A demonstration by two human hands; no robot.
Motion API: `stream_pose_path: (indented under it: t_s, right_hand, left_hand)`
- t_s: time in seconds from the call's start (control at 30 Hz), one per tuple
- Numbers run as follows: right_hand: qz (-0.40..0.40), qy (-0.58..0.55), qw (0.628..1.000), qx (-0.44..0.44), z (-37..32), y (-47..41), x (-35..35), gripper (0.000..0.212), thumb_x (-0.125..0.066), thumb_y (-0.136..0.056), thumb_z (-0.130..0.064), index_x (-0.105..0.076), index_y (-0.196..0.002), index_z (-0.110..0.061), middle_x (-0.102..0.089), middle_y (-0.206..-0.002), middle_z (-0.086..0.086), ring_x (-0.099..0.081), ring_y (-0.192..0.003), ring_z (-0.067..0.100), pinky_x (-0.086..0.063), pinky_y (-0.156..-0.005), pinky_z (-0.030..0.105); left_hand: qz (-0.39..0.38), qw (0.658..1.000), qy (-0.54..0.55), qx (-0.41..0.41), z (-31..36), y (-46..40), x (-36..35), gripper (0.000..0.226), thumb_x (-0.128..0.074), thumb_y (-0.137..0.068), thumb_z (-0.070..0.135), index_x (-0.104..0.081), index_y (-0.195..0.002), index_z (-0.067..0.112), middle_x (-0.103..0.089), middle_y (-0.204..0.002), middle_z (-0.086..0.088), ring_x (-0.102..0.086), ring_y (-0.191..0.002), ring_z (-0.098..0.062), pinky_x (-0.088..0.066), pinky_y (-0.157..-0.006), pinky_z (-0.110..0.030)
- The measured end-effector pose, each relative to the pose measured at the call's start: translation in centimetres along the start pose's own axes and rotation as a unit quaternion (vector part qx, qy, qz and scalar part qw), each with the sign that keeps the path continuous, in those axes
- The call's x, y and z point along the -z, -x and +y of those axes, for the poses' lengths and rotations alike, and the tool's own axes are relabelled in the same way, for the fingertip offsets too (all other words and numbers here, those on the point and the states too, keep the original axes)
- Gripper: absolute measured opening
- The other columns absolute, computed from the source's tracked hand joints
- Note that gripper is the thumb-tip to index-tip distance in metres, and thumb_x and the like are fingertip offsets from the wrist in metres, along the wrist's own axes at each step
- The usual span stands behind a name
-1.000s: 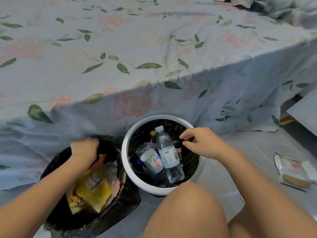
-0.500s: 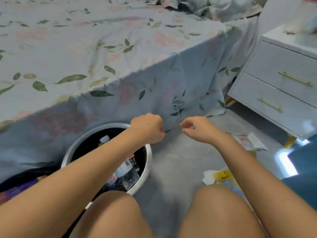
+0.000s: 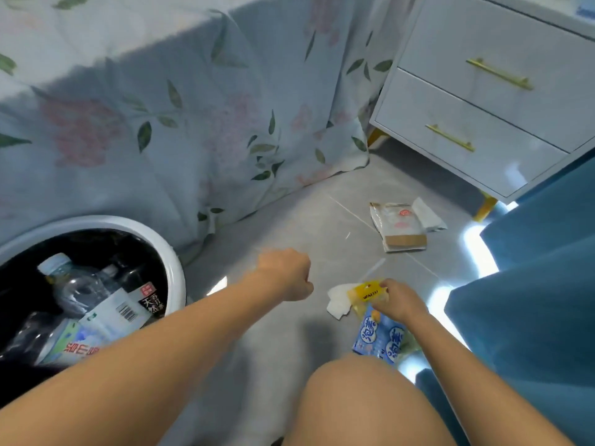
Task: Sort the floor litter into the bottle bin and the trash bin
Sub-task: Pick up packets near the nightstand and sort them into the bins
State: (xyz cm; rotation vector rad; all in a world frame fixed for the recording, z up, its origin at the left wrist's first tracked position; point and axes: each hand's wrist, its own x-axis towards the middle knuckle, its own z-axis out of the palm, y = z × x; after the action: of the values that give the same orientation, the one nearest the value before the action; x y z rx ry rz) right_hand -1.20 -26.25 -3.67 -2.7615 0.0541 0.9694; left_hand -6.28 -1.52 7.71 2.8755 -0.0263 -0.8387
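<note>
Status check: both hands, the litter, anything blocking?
Right hand pinching yellow wrapper on the floor. Left hand fisted, empty, hovering. Blue packet, white tissue, torn pouch still down. Nothing blocking.

floor (image 3: 289, 220): glossy grey tile | bin rim (image 3: 174, 268): glossy white | bottles (image 3: 80, 288): clear plastic | bedsheet (image 3: 193, 123): matt cloth

Both bare forearms reach forward and down from the near edge of the view toward the floor. The left hand (image 3: 285, 274) hangs just above the floor, curled into a loose fist with knuckles up, holding nothing. The right hand (image 3: 397, 300) is lower, to its right, its fingers (image 3: 383, 286) pinched together on something at floor level. A bare knee (image 3: 357, 400) rises between the two arms, nearer the right one.
</note>
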Motion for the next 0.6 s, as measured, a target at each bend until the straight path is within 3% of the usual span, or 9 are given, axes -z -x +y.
stream_pose_path:
  t_s: [0.17, 0.3, 0.47, 0.6]
  right_hand:
    - [-0.013, 0.065, 0.994, -0.09, 3.5, -3.3, -3.0, 0.1, -0.075, -0.062, -0.061, -0.032, -0.137, -0.01, -0.049, -0.133, 0.011, -0.045, -0.127, 0.029, -0.039, -0.099, 0.038]
    - [-0.002, 0.068, 0.989, -0.129, 5.8, -4.6, -5.7, 0.11, -0.079, -0.048, -0.067, -0.036, -0.133, -0.011, -0.049, -0.13, 0.01, -0.044, -0.125, 0.029, -0.04, -0.095, 0.038]
    - [0.013, -0.031, 0.993, -0.112, 5.9, -4.0, -6.9, 0.083, -0.088, -0.05, -0.048, -0.043, -0.112, -0.016, -0.061, -0.114, 0.011, -0.058, -0.108, 0.033, -0.049, -0.086, 0.04]
    - [0.013, -0.11, 0.991, -0.08, 5.5, -3.3, -6.0, 0.062, -0.086, -0.063, -0.034, -0.058, -0.115, -0.014, -0.064, -0.114, 0.008, -0.06, -0.106, 0.029, -0.045, -0.08, 0.031]
  left_hand:
    - [-0.052, 0.999, -0.001, 0.007, -0.3, -1.9, -1.8, 0.031, -0.052, -0.089, 0.039, -0.065, -0.111, 0.021, -0.062, -0.117, -0.004, -0.06, -0.108, -0.028, -0.043, -0.081, -0.03]
    - [-0.073, 0.997, 0.016, 0.014, -0.5, -2.8, -2.2, 0.03, -0.051, -0.09, 0.037, -0.064, -0.113, 0.022, -0.061, -0.12, -0.004, -0.059, -0.108, -0.028, -0.042, -0.079, -0.03]
    - [-0.078, 0.996, 0.022, 0.021, -0.4, -3.7, -2.4, 0.03, -0.049, -0.091, 0.032, -0.063, -0.116, 0.022, -0.06, -0.121, -0.004, -0.059, -0.109, -0.028, -0.04, -0.077, -0.029]
    - [-0.087, 0.996, 0.03, 0.016, 0.0, -3.7, -2.5, 0.03, -0.048, -0.091, 0.029, -0.063, -0.116, 0.023, -0.06, -0.122, -0.003, -0.059, -0.109, -0.028, -0.04, -0.082, -0.03]
